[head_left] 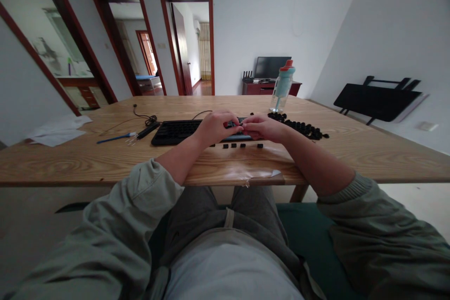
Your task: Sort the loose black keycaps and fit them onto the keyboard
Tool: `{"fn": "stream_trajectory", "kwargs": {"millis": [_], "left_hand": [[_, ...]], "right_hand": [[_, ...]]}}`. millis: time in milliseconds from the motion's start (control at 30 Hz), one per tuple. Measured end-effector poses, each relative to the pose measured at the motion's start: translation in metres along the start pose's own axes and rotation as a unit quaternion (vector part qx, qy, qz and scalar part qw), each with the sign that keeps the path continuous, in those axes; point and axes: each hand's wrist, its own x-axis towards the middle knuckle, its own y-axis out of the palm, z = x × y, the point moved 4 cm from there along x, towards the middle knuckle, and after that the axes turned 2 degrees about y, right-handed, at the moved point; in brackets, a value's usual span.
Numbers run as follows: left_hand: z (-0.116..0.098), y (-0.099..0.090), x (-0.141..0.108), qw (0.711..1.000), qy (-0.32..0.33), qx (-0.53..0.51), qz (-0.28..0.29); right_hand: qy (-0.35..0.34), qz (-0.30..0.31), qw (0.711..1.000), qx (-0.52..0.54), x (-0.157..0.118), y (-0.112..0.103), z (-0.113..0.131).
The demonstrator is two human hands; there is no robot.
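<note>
A black keyboard [176,132] lies on the wooden table, its right part partly hidden by my hands. My left hand [218,126] is over it, thumb and fingers pinched together near the middle. Facing it, my right hand [262,128] is pinched too, and the fingertips of both hands meet. Whatever small thing sits between them is too small to make out. Several black keycaps [243,145] stand in a row in front of the keyboard. Many more loose keycaps [305,129] are spread to the right of my right hand.
A clear bottle with a red and teal cap [282,85] stands behind the loose keycaps. Left of the keyboard lie a blue brush [114,138], a wire tool [132,140], a coiled cable [150,119] and white papers [59,130]. The table's front edge [218,182] runs before me.
</note>
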Motion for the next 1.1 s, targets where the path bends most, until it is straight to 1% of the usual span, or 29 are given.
{"fn": "stream_trajectory", "kwargs": {"millis": [133, 267, 367, 467, 633, 733, 833, 900, 1000, 1067, 1100], "left_hand": [[-0.003, -0.003, -0.001, 1.0, 0.001, 0.003, -0.001], [-0.007, -0.003, -0.002, 0.999, 0.032, 0.016, -0.009], [-0.007, 0.0, -0.002, 0.999, 0.046, 0.02, 0.01], [-0.005, 0.002, -0.003, 0.999, 0.044, 0.008, 0.024], [-0.004, -0.001, -0.006, 0.999, 0.006, 0.03, 0.012], [-0.004, -0.007, -0.008, 0.999, 0.006, 0.041, 0.006], [-0.001, -0.022, -0.014, 0.998, 0.043, 0.049, 0.019], [0.005, -0.039, -0.023, 0.996, 0.06, 0.065, 0.027], [0.02, -0.07, -0.046, 0.994, 0.031, 0.095, 0.035], [0.029, -0.085, -0.065, 0.992, -0.005, 0.108, 0.061], [0.032, -0.089, -0.074, 0.99, -0.025, 0.114, 0.084]], "right_hand": [[0.002, 0.027, 0.998, 0.057, -0.001, 0.001, 0.001], [-0.005, 0.048, 0.997, 0.058, -0.002, 0.001, 0.0], [-0.01, 0.042, 0.999, 0.031, -0.002, 0.0, 0.0], [-0.008, 0.029, 1.0, -0.002, -0.003, 0.0, 0.001], [-0.006, 0.01, 1.0, -0.026, -0.004, -0.002, 0.003], [-0.008, -0.012, 0.999, -0.029, -0.005, -0.005, 0.004], [-0.016, -0.022, 0.999, -0.041, -0.006, -0.008, 0.007], [-0.017, -0.029, 0.998, -0.059, -0.008, -0.01, 0.009], [-0.016, -0.05, 0.995, -0.082, -0.01, -0.012, 0.01], [-0.014, -0.058, 0.994, -0.088, -0.01, -0.013, 0.01], [-0.012, -0.059, 0.994, -0.089, -0.01, -0.014, 0.009]]}}
